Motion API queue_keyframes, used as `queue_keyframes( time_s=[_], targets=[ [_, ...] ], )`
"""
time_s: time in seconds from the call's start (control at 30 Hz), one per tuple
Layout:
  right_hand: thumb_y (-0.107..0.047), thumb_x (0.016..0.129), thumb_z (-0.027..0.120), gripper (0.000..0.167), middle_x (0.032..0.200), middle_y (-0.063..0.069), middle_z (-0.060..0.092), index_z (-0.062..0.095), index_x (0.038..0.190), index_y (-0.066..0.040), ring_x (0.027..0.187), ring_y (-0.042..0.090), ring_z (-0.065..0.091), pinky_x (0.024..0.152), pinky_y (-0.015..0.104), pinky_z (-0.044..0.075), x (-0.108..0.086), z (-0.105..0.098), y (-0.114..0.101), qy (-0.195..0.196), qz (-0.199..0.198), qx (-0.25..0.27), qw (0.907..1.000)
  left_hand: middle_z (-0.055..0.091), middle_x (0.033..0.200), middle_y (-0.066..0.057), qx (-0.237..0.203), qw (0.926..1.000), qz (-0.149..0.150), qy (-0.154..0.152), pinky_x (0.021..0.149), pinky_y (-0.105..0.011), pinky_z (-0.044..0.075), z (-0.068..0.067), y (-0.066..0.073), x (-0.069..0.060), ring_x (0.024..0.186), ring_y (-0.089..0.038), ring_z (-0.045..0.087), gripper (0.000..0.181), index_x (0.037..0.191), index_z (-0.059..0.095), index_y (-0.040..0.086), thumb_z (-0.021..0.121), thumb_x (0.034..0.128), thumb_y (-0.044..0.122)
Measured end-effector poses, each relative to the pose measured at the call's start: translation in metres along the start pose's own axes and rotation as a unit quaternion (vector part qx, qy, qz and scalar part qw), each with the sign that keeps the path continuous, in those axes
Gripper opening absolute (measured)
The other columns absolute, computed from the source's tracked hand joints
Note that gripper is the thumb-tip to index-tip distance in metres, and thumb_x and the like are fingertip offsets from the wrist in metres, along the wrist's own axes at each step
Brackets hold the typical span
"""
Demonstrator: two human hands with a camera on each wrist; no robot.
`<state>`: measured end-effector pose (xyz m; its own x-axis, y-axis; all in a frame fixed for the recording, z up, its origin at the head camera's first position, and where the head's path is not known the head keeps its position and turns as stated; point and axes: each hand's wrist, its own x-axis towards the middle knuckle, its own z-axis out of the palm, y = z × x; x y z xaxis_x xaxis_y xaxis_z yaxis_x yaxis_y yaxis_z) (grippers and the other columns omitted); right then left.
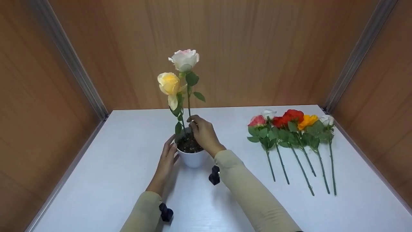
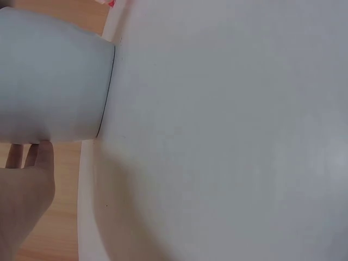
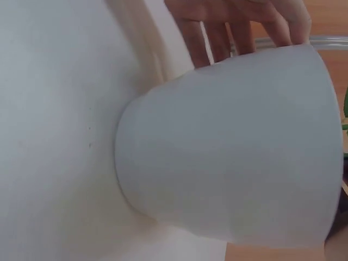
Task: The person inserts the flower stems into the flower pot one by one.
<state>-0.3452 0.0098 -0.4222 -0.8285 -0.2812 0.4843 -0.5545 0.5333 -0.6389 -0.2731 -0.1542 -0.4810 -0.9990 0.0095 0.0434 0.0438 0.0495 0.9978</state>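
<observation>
A white pot (image 1: 192, 159) filled with dark soil (image 1: 190, 144) stands upright on the table. A yellow rose (image 1: 169, 83) rises from its left part. Beside it stands a taller white rose (image 1: 185, 60) with a pink-tinged top; my right hand (image 1: 206, 133) pinches this rose low on its stem, just above the soil. Where the stem's lower end sits is hidden behind my hand. My left hand (image 1: 165, 159) rests its extended fingers (image 3: 217, 41) against the pot's left side. The left wrist view shows the pot wall (image 2: 54, 81) with fingertips touching it.
On the right of the white table (image 1: 96, 180) several loose roses lie side by side: a pink one (image 1: 257, 120), white ones, red ones (image 1: 293, 116) and an orange one (image 1: 308, 121), stems toward me. Wooden panels (image 1: 241, 54) enclose the table at the back and sides.
</observation>
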Motion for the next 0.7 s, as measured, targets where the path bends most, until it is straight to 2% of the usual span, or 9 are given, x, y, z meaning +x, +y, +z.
queue_keyframes(
  time_s=[0.2,0.43,0.7],
  targets=[
    [-0.013,0.105,0.054,0.015,0.099,0.005,0.072,0.066,0.114,-0.009,0.09,0.014,0.068,0.082,0.031,0.057,-0.0008,-0.0003,0.0044,0.018,-0.005,-0.001,0.9998,0.027,0.16,-0.018,0.009,0.9998,0.013,0.006,0.118,-0.053,0.027,0.0003,-0.0019,-0.0006,0.146,-0.038,0.029,0.057,0.16,0.02,0.02,0.032,0.1096,0.044],
    [-0.017,0.105,0.056,0.016,0.101,0.003,0.072,0.067,0.114,-0.011,0.092,0.013,0.068,0.083,0.029,0.057,-0.0014,-0.0001,0.0065,0.011,0.005,-0.002,0.9999,0.026,0.161,-0.017,0.006,0.9999,0.014,0.007,0.118,-0.053,0.027,0.0006,-0.0076,0.0002,0.146,-0.038,0.028,0.058,0.16,0.02,0.022,0.032,0.1093,0.046],
    [-0.023,0.103,0.059,0.015,0.097,0.002,0.072,0.067,0.108,-0.011,0.088,0.014,0.066,0.081,0.029,0.057,-0.001,-0.0002,0.0093,0.015,0.007,-0.007,0.9998,0.027,0.16,-0.017,0.006,0.9997,0.023,0.004,0.118,-0.054,0.026,0.0019,-0.0087,0.0015,0.146,-0.038,0.028,0.056,0.16,0.021,0.022,0.032,0.1099,0.044]
  ],
)
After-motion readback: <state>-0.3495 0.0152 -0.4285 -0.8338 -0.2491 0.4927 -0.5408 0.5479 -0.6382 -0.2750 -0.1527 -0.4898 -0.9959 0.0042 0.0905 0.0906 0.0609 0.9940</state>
